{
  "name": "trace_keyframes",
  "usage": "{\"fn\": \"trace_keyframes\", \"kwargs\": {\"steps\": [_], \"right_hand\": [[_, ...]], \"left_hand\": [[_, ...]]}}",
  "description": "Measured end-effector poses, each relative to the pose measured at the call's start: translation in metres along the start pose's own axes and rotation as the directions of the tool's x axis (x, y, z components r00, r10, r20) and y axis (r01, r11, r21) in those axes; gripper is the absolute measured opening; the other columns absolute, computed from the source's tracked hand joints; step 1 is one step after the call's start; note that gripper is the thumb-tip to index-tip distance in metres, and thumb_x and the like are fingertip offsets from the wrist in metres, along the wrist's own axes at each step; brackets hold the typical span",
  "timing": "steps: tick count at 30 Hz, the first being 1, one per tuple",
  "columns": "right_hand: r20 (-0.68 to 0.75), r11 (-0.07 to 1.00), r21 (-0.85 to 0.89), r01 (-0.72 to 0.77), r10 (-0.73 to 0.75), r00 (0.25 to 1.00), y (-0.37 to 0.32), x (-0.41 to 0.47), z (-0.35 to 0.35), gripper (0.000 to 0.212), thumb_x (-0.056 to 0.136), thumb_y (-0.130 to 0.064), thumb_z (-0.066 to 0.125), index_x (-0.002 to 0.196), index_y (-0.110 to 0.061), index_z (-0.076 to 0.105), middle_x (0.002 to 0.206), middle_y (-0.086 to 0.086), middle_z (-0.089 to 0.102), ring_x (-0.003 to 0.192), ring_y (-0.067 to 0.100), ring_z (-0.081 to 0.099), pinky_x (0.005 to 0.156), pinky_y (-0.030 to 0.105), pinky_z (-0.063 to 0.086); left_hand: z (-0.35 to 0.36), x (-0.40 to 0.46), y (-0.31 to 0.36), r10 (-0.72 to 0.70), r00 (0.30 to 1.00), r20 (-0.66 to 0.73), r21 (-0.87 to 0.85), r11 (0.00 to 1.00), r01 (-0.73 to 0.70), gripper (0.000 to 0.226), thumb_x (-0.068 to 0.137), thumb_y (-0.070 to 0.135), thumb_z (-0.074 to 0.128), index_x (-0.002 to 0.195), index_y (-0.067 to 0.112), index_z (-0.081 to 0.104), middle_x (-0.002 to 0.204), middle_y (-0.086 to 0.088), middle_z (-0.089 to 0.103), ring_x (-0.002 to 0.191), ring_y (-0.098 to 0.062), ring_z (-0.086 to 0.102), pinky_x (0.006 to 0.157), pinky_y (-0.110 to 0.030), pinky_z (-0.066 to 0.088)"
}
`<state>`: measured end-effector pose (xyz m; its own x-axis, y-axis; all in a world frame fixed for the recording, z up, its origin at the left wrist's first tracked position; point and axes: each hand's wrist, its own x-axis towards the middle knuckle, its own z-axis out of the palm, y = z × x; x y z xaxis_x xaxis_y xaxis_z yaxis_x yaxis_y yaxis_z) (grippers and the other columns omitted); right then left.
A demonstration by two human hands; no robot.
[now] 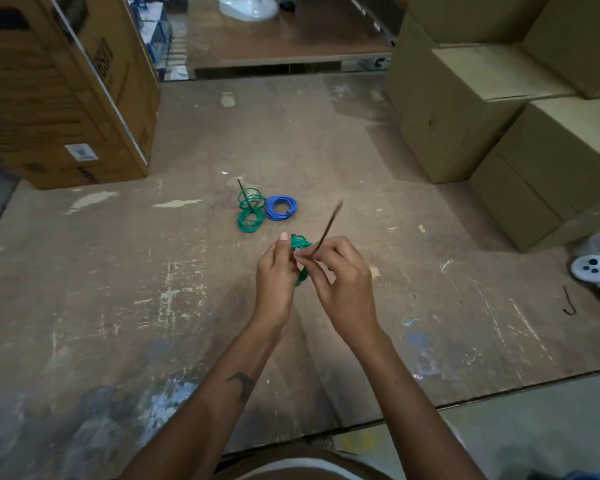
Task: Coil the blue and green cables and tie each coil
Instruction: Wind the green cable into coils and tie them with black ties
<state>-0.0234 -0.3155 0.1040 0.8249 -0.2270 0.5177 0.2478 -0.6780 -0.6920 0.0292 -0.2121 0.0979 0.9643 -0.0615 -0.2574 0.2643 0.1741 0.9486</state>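
Green cable coil, in hand, tie being fitted.

Small green coil (300,244) held above the desk (118,306), gripped by left hand (278,275); right hand (340,282) pinches dark tie (328,225) at the coil. Farther back on the desk: blue coil (280,208), apparently tied; beside it, touching, looser green coils (250,213) with a tie standing up, seemingly unfinished.

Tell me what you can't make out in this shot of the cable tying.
- Green coil in the head view: mostly hidden behind the left hand and right hand.
- Dark tie: motion-blurred; whether it is fastened cannot be told.
- White controller: cut off by the right edge.
- Box label: too small to read.
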Motion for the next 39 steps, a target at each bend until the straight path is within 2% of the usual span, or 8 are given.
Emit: {"fn": "trace_keyframes", "kwargs": {"steps": [2,7,15,23,28,33,36,39], "right_hand": [[-0.012,0.992,-0.073,0.099,-0.1,0.995,-0.003,-0.006,0.01,0.015,0.101,-0.01,0.067,0.107,-0.012,0.081,0.117,0.008,0.064,0.104,0.021,0.064,0.082,0.037,0.054],[0.068,0.948,-0.161,0.274,-0.266,0.961,-0.024,-0.012,0.018,0.027,0.108,-0.021,0.057,0.118,-0.006,0.077,0.156,0.012,0.054,0.148,0.026,0.048,0.112,0.041,0.048],[0.134,0.851,-0.29,0.437,-0.416,0.899,-0.05,-0.023,0.031,0.017,0.105,-0.003,0.062,0.116,0.005,0.072,0.12,0.019,0.072,0.113,0.036,0.068,0.094,0.046,0.053],[0.106,0.803,-0.326,0.5,-0.494,0.863,-0.071,-0.039,0.052,0.017,0.102,0.006,0.064,0.115,0.012,0.072,0.112,0.024,0.072,0.107,0.039,0.065,0.096,0.041,0.054],[0.054,0.836,-0.321,0.445,-0.453,0.89,-0.079,-0.045,0.067,0.017,0.104,0.002,0.063,0.115,0.01,0.073,0.112,0.022,0.073,0.107,0.037,0.068,0.095,0.041,0.056],[-0.059,0.973,-0.132,0.191,-0.2,0.978,-0.092,-0.053,0.073,0.017,0.105,-0.002,0.06,0.109,0.003,0.075,0.108,0.012,0.072,0.107,0.028,0.068,0.096,0.039,0.056],[-0.075,0.997,-0.073,0.031,-0.036,0.997,-0.096,-0.059,0.079,0.014,0.101,0.001,0.067,0.112,-0.004,0.074,0.11,0.008,0.07,0.109,0.026,0.069,0.092,0.044,0.056],[-0.086,0.992,-0.126,-0.009,-0.002,0.996,-0.102,-0.064,0.083,0.013,0.105,-0.015,0.062,0.109,-0.008,0.072,0.11,0.005,0.071,0.11,0.027,0.068,0.091,0.046,0.053]], "left_hand": [[-0.01,-0.009,0.007,-0.096,0.994,0.056,-0.112,0.988,0.102,0.04,0.103,0.051,0.051,0.092,0.014,0.063,0.087,-0.014,0.055,0.07,-0.023,0.051,0.06,-0.03,0.037],[-0.027,-0.033,0.03,-0.231,0.964,0.129,-0.205,0.945,0.253,0.04,0.112,0.03,0.042,0.074,0.018,0.047,0.047,0.007,0.049,0.035,-0.002,0.046,0.041,-0.016,0.04],[-0.062,-0.043,0.034,-0.258,0.955,0.147,-0.215,0.934,0.285,0.04,0.108,0.037,0.049,0.072,0.022,0.054,0.064,0.0,0.03,0.045,-0.008,0.033,0.054,-0.028,0.023],[-0.104,-0.044,0.04,-0.234,0.92,0.316,-0.077,0.96,0.27,0.032,0.109,0.038,0.046,0.086,0.021,0.061,0.065,0.003,0.047,0.053,-0.006,0.046,0.058,-0.027,0.034],[-0.12,-0.044,0.043,-0.171,0.924,0.343,-0.05,0.979,0.199,0.034,0.113,0.029,0.04,0.083,0.023,0.056,0.059,0.01,0.049,0.056,-0.005,0.046,0.056,-0.023,0.04],[-0.129,-0.036,0.035,-0.124,0.923,0.363,-0.093,0.981,0.169,0.034,0.112,0.02,0.044,0.084,0.025,0.062,0.068,0.006,0.048,0.057,-0.003,0.039,0.054,-0.02,0.033],[-0.132,-0.033,0.03,-0.02,0.941,0.338,-0.038,0.999,0.035,0.029,0.111,0.018,0.048,0.085,0.023,0.056,0.069,0.004,0.04,0.054,-0.004,0.032,0.049,-0.02,0.027],[-0.132,-0.034,0.026,0.076,0.955,0.286,0.044,0.995,-0.092,0.032,0.112,0.019,0.049,0.081,0.025,0.051,0.07,0.002,0.041,0.061,-0.006,0.034,0.057,-0.027,0.031]]}}
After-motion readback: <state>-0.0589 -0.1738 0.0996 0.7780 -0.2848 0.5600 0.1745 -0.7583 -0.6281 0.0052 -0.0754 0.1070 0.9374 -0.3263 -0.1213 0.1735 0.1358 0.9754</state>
